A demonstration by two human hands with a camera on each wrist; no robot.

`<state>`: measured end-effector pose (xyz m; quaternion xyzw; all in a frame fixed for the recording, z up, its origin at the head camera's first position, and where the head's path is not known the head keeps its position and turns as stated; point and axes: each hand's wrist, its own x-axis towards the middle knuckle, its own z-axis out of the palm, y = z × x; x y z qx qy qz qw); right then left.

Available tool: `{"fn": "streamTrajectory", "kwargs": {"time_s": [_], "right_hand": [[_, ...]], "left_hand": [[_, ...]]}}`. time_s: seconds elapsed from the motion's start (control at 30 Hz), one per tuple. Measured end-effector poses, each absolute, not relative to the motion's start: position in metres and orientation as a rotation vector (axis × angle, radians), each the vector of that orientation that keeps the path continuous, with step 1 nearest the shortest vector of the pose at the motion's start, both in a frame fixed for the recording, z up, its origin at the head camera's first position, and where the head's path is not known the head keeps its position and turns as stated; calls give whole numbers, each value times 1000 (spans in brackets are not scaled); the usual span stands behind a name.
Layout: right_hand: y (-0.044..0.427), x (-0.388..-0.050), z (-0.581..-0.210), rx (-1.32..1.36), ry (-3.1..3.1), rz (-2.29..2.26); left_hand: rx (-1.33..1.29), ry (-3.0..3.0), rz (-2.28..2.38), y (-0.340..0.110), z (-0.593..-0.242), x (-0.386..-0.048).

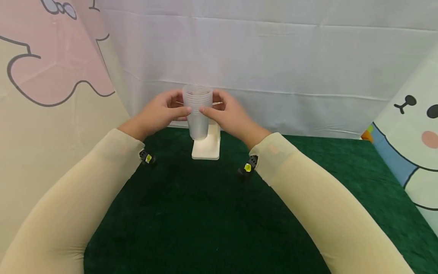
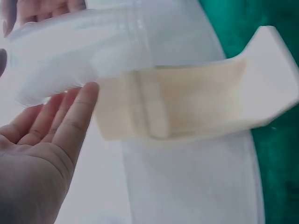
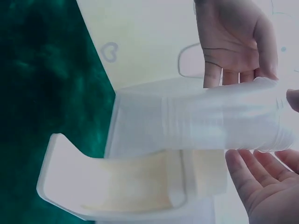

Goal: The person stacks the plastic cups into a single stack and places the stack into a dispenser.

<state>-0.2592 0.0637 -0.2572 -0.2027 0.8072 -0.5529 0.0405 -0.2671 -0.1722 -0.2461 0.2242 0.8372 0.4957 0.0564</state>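
Observation:
A stack of clear plastic cups, nested with their rims upward, is held upright between both hands. My left hand grips its left side, thumb in front and fingers behind. On the opposite side my right hand grips it the same way, near the rims. Behind and below the stack stands a white holder with a flat, rounded base. Both wrist views show this holder with a recessed cream inner face and a projecting foot; the cups are apart from that foot. Part of the holder's upper end is hidden.
Dark green cloth covers the table. A white sheet hangs just behind the holder, and printed cartoon cloths hang at the left and right sides. A small orange item shows at the far right corner.

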Motion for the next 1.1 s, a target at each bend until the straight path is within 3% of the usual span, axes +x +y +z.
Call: {"fn": "streamTrajectory", "kwargs": {"time_s": [0.4, 1.1], "right_hand": [[70, -276, -219, -636, 2598, -1636], [65, -295, -199, -679, 2541, -1840]], "left_hand": [[652, 2517, 1599, -157, -207, -282], [617, 2568, 1737, -142, -187, -297]]}}
